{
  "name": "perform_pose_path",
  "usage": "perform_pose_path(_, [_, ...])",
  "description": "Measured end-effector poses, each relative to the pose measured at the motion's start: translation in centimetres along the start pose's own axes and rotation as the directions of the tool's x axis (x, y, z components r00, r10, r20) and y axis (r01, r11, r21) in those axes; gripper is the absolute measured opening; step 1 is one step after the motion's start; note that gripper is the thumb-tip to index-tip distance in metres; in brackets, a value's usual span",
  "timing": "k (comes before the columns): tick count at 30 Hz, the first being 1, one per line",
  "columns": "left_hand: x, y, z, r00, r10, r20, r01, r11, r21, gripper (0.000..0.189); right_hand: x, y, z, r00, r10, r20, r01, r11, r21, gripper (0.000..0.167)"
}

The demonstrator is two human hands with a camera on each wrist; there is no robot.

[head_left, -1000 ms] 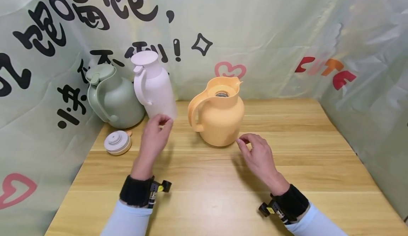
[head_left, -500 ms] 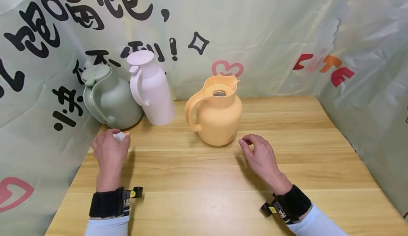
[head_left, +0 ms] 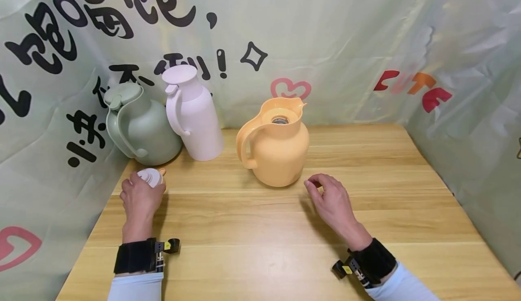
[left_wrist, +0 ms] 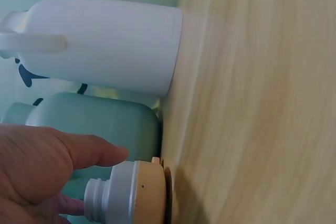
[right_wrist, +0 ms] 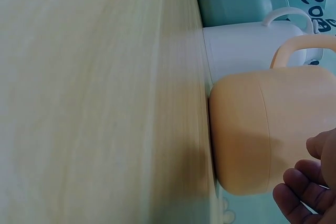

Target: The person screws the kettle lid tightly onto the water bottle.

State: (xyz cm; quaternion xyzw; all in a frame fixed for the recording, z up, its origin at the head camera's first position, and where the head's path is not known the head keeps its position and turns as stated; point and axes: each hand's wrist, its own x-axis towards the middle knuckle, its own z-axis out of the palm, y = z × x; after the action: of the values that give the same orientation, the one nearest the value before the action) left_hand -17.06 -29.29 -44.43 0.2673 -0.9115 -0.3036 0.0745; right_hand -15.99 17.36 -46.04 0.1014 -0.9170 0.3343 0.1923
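Note:
At the left of the table my left hand holds a round lid, its thumb at the rim and the other fingers partly hidden behind it. Turned upside down, the lid has a pale stepped plug on top and an orange cap below. An orange thermos jug stands upright in the middle, its mouth uncovered and its handle to the left. Beside the jug's lower right side, my right hand hovers with loosely bent fingers and holds nothing.
Behind the left hand stand a green thermos jug and a taller lilac one, both lidded. A printed cloth encloses the wooden table at the back and sides.
My left hand has moved from in front of the lilac jug leftward to the lid and taken hold of it. The right hand stays almost where it was.

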Motion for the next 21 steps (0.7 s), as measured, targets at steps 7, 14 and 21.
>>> perform_pose_path(7, [0.5,-0.5,0.3,0.999,0.007,-0.041,-0.008,1.000,-0.011,0.082,-0.1,-0.1,0.1,1.000,0.018,0.014,-0.018,1.000,-0.005,0.017])
perform_pose_path(14, [0.3,0.2,0.8,0.999,-0.032,-0.010,0.032,0.997,-0.065,0.081,-0.2,-0.1,0.1,0.999,0.030,0.020,-0.030,1.000,-0.004,0.018])
perform_pose_path(21, [-0.7,1.6,1.6,0.999,0.020,0.028,-0.018,0.999,-0.047,0.086,-0.3,0.0,0.1,0.999,0.037,0.024,-0.037,0.999,-0.008,0.018])
